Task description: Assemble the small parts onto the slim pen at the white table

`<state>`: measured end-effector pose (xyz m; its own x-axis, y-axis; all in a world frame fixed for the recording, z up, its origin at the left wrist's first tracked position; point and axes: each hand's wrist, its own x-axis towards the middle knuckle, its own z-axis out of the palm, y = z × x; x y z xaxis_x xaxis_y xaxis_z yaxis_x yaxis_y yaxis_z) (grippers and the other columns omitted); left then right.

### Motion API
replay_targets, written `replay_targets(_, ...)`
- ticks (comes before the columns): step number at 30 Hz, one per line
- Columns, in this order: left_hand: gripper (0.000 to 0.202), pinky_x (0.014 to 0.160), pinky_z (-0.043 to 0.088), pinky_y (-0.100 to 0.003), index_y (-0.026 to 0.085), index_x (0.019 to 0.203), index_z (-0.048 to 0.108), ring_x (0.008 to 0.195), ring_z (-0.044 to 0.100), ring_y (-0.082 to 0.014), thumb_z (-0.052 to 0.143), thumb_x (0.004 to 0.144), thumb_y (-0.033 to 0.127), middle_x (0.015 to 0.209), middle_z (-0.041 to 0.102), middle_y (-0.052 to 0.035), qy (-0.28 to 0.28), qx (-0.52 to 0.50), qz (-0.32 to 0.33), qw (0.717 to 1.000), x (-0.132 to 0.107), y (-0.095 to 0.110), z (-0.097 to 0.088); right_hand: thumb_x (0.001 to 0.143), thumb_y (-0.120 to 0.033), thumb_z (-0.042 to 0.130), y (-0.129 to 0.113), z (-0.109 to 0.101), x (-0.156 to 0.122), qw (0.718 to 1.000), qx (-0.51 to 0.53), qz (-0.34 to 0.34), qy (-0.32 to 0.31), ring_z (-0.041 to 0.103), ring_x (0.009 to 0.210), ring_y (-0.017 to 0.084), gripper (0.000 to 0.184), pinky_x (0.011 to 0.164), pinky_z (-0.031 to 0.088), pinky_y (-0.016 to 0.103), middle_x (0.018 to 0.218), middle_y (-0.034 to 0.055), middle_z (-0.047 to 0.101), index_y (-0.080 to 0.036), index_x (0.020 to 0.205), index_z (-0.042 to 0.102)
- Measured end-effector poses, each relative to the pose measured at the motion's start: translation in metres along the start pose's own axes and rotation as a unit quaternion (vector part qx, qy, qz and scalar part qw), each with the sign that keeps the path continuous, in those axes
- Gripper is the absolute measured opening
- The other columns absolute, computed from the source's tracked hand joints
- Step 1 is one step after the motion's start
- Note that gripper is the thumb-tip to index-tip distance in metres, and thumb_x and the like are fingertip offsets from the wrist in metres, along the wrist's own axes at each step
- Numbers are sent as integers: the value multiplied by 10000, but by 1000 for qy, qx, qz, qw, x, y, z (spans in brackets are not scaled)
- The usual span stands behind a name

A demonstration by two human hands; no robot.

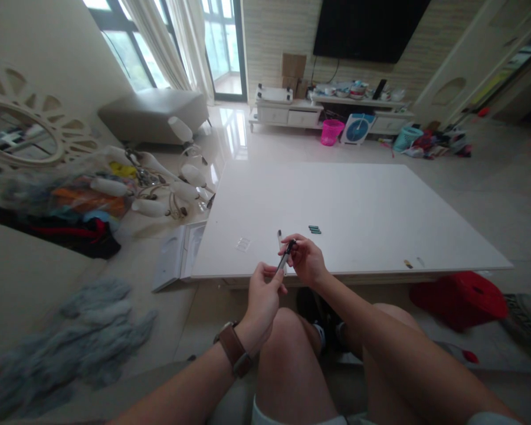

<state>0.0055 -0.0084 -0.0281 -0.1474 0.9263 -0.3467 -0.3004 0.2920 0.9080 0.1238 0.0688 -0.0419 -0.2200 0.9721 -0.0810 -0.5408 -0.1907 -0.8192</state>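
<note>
Black-and-grey, a pen-like object [285,258] is held at the near edge of the tabletop [336,195], the left hand [264,289] with its grip closed on the near end, the right hand [307,258] gripping the dark top; handling looks unfinished, dark green sticks [315,229] lying untouched.

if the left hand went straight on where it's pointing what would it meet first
Likely the right hand, just beyond it at the upper end of the pen, though depth is unclear.
</note>
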Motion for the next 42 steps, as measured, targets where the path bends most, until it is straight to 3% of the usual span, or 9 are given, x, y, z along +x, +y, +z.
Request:
replay_targets(17, 283, 596, 424, -243, 184, 820, 522, 580, 545, -85, 745, 722, 328, 790, 580, 23, 3, 12, 0, 1000, -1, 6, 1, 736, -303, 510, -5, 2, -4, 998, 56, 11, 4, 510, 445, 129, 262, 451, 397, 235, 700, 93, 746, -150, 846, 692)
replay_targets(31, 318, 621, 431, -259, 187, 789, 514, 601, 594, -114, 781, 635, 268, 735, 596, 25, 17, 0, -21, 1000, 2, 2, 0, 617, -190, 781, 0, 12, -6, 998, 33, 16, 51, 605, 599, 124, 246, 475, 390, 170, 674, 10, 696, -192, 799, 615)
replay_targets(36, 312, 681, 457, -264, 202, 929, 558, 684, 630, -130, 737, 683, 273, 798, 643, 17, 12, -76, -36, 996, 2, 10, 2, 644, -213, 822, 1, 12, -9, 1000, -11, 26, 5, 539, 550, 87, 257, 524, 384, 180, 679, 0, 693, -185, 824, 641)
replay_targets(39, 230, 697, 472, -272, 176, 865, 626, 754, 625, -149, 684, 742, 362, 848, 673, -22, -6, -117, -28, 993, 1, 14, 4, 666, -228, 825, 4, 11, -11, 998, -32, 30, -36, 512, 544, 81, 248, 544, 390, 194, 656, -21, 657, -179, 857, 676)
replay_targets(42, 308, 683, 482, -278, 155, 855, 673, 749, 614, -157, 694, 736, 438, 836, 680, -37, -16, -151, -46, 987, 0, 16, 6, 701, -253, 825, 7, 8, -13, 995, -55, 41, -68, 542, 579, 94, 261, 540, 394, 204, 696, -24, 643, -181, 922, 707)
